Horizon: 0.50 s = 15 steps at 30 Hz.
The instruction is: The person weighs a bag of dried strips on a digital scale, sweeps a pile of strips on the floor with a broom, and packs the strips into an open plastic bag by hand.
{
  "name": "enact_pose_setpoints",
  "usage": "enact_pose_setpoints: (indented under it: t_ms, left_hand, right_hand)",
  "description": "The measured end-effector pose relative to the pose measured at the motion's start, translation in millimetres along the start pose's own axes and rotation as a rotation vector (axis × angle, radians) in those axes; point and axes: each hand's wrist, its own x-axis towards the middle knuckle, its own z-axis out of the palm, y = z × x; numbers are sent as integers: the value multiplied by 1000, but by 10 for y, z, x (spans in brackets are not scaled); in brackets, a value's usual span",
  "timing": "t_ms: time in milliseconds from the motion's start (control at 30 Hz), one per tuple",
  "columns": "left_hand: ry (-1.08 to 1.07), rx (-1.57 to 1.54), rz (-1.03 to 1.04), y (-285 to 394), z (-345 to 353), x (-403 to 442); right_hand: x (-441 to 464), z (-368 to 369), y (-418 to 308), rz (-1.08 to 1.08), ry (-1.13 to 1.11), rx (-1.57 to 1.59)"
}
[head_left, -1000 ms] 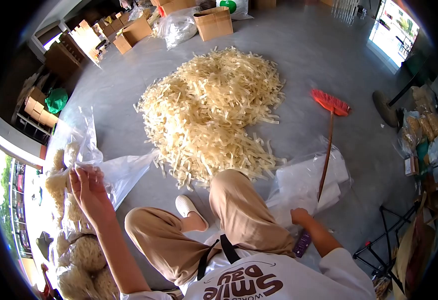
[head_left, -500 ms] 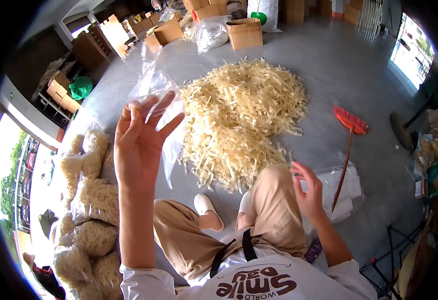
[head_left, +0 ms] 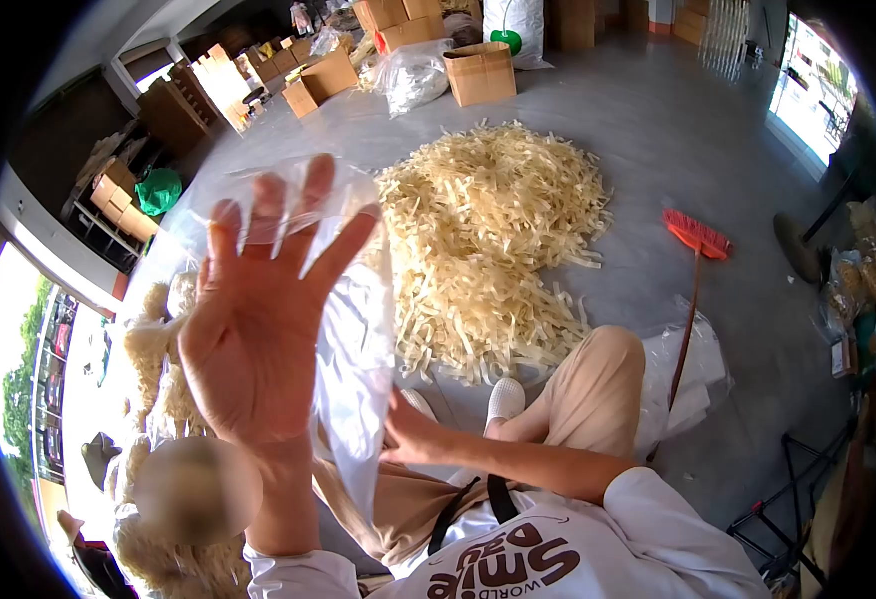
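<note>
The left hand [head_left: 258, 339] is raised, fingers spread wide against a clear plastic bag [head_left: 353, 359], probably to keep it stretched. The bag hangs down beside the right hand [head_left: 418, 431]; whether those fingers clamp it, I can't tell. Just ahead, pale strips [head_left: 493, 240] lie heaped on the floor [head_left: 658, 130], perhaps for reach.

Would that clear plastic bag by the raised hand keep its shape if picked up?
Probably not: the clear plastic bag hangs in soft folds beside the raised left hand, so it's likely floppy. It should feel light for its size, since the film looks thin enough to show fingers through it. Its glossy sheen hints it may be slippery.
</note>
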Motion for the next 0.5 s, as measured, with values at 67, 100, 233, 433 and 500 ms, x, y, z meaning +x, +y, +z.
enact_pose_setpoints:
  t_ms: [67,100,233,433,500]
  left_hand:
    - [37,-50,60,61,-78,-19]
    - [57,-75,82,102,-107,-34]
    - [101,-173,149,190,-152,-56]
    - [98,-326,205,189,-131,-65]
    - [88,-339,207,182,-138,-43]
  right_hand:
    - [-95,156,-324,-150,193,35]
    - [-119,176,-469,-120,173,138]
    - [-60,285,-828,-199,251,71]
    - [-8,427,-837,-200,228,207]
    - [-60,431,-738,-163,230,297]
